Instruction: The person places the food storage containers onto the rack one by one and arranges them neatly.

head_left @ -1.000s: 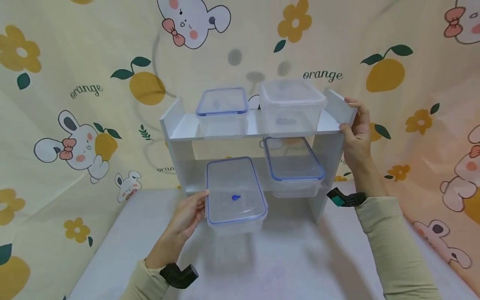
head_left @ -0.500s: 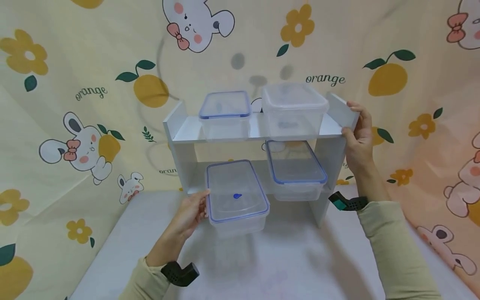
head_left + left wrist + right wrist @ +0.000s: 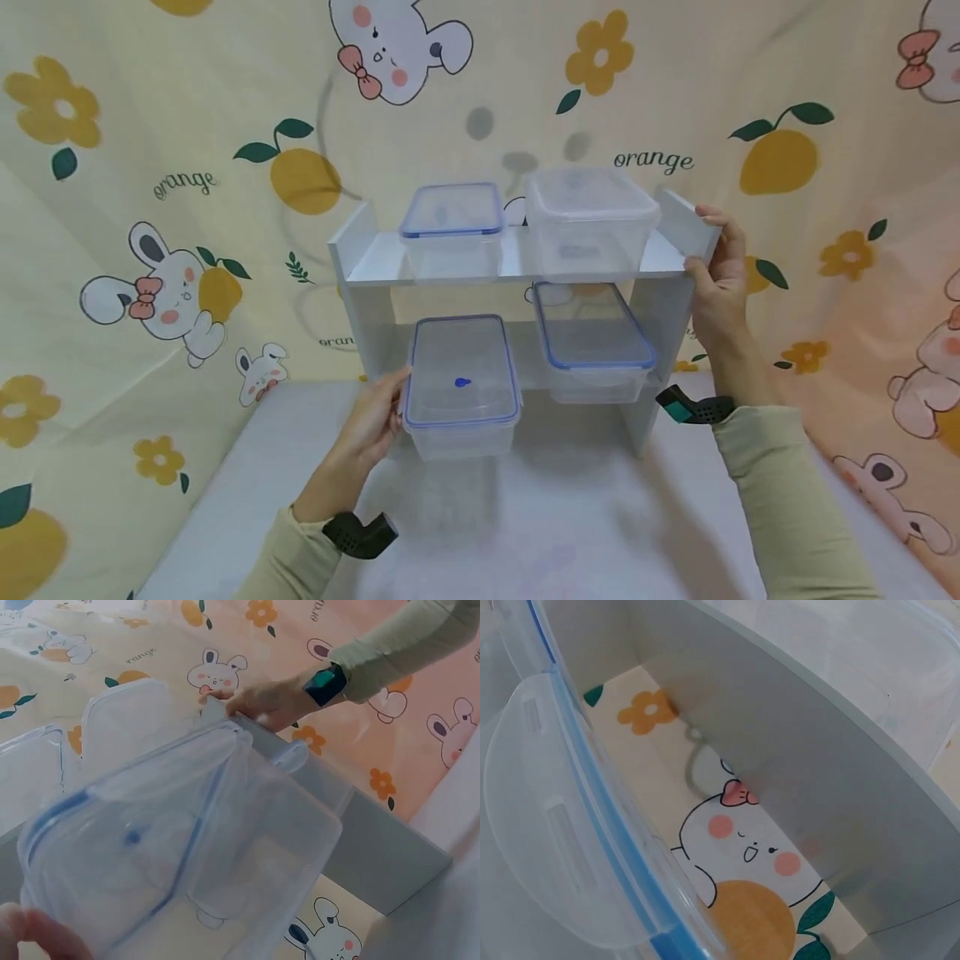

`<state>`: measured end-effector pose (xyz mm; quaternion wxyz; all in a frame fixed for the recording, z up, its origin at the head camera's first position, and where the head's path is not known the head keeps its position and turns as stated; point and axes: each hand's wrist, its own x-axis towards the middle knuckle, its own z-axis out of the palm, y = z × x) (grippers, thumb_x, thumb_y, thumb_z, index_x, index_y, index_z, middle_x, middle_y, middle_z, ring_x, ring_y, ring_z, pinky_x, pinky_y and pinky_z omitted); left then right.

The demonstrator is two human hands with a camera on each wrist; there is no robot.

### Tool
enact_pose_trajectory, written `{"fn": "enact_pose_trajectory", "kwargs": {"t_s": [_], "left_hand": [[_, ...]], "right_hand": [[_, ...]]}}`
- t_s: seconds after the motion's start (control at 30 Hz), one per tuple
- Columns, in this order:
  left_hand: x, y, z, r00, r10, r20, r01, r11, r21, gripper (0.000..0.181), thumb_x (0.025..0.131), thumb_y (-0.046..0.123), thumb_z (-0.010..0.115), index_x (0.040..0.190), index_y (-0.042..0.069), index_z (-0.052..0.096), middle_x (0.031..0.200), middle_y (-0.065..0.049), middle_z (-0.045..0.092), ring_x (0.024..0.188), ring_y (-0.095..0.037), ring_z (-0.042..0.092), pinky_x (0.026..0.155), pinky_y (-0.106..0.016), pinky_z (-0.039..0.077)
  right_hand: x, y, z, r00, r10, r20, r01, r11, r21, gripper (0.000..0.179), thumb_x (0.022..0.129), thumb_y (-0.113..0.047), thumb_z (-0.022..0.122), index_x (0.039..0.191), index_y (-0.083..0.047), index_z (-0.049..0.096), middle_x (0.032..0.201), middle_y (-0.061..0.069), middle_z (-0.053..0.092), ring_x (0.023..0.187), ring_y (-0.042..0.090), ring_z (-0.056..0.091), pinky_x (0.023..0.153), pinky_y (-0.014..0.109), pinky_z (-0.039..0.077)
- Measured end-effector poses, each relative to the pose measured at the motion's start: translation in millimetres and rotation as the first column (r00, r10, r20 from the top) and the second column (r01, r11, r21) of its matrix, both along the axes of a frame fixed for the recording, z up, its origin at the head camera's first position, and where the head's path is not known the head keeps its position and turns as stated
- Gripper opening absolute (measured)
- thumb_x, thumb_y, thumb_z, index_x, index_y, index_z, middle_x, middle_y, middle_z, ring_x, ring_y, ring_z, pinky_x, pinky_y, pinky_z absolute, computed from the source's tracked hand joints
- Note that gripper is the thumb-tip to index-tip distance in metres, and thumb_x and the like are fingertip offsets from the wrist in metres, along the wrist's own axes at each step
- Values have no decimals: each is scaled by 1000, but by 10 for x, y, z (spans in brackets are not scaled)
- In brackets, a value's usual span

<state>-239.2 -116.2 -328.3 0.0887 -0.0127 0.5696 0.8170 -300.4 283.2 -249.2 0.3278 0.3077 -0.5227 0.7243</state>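
My left hand (image 3: 375, 417) grips the left side of a clear lidded food container (image 3: 461, 408) with a blue seal and a small blue valve in its lid. This container stands out in front of the shelf's lower left part, above the table; whether its far end touches the board cannot be told. In the left wrist view, the clear container (image 3: 262, 862) fills the foreground with a few fingertips at its corner. My right hand (image 3: 722, 292) holds the right side panel (image 3: 688, 227) of the white shelf (image 3: 517, 250), thumb in front and fingers behind.
On the top board stand a blue-rimmed container (image 3: 452, 233) and a larger frosted one (image 3: 591, 225). Another blue-rimmed container (image 3: 596, 333) sits on the lower board at right, jutting forward. Beneath is a white table (image 3: 555, 500); behind hangs a printed cloth (image 3: 525, 100).
The container in my left hand has swung slightly left and turned straighter toward me, its near end rising a little. My right hand stays on the shelf panel. The head view has shifted slightly.
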Motion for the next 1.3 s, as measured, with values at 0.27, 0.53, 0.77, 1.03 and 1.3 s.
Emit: {"fn": "enact_pose_trajectory", "kwargs": {"t_s": [0.27,0.53,0.77,1.03,1.3], "left_hand": [[-81,70,45,999,39,20,-40,998,51,11,100,12,46,97,7,55,77,8,58,68,-2,47,61,-12,41],[-87,78,32,1000,21,-1,-21,998,51,27,96,3,42,122,-5,45,87,8,55,72,-1,47,67,-10,41],[-111,66,48,998,34,-43,-33,999,40,56,98,3,42,146,-14,19,142,-16,34,87,-1,47,74,-9,43],[-175,74,89,999,47,-27,-45,996,77,64,96,0,43,149,-11,8,161,-21,5,99,-6,41,78,-7,41],[-268,56,92,995,96,-28,-93,991,95,57,97,-2,41,146,-15,16,158,-22,13,93,-6,40,77,-8,39]], "right_hand": [[-2,-22,-10,1000,-16,10,16,1000,3,51,90,17,37,128,-16,46,147,5,39,127,26,38,108,32,42],[-1,-23,-66,1000,-9,2,9,1000,0,50,91,16,38,128,-16,46,148,6,37,126,24,38,107,29,44],[-28,-25,-45,999,-52,13,52,999,2,50,90,16,38,128,-15,47,149,9,36,128,26,38,111,36,39],[-29,-20,-18,997,-64,36,64,998,1,51,90,16,38,129,-16,47,150,9,36,129,26,37,115,41,36],[-27,-36,-11,999,-39,29,39,999,-1,51,91,16,39,129,-18,46,149,7,36,129,24,37,115,40,36]]}}
